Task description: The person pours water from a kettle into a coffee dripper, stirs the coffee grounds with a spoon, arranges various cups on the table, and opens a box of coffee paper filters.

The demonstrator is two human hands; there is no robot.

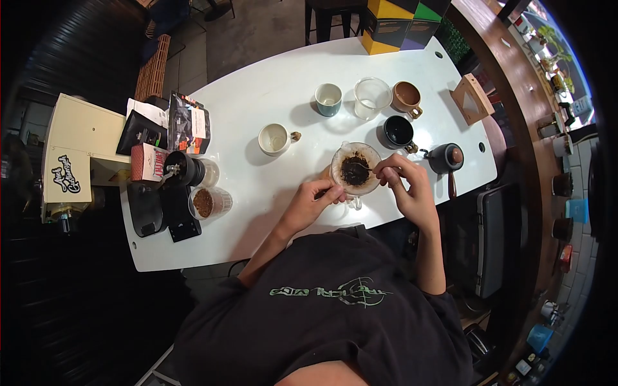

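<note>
Pinching a probably light, kinda breakable dripper (360, 190) by the rim at 7 o'clock (left grip (315, 199)), plus a stirrer (367, 168) at 3 (right grip (405, 182)).

No word can be read for certain. Stylized green lettering runs across the dark shirt (309, 334) at lower center. At far left, black script marks a white sticker (66, 174) on a cream box (84, 122). Print on the red box (147, 162) at left and the multicolored boxes (409, 29) at top stays illegible.
</note>
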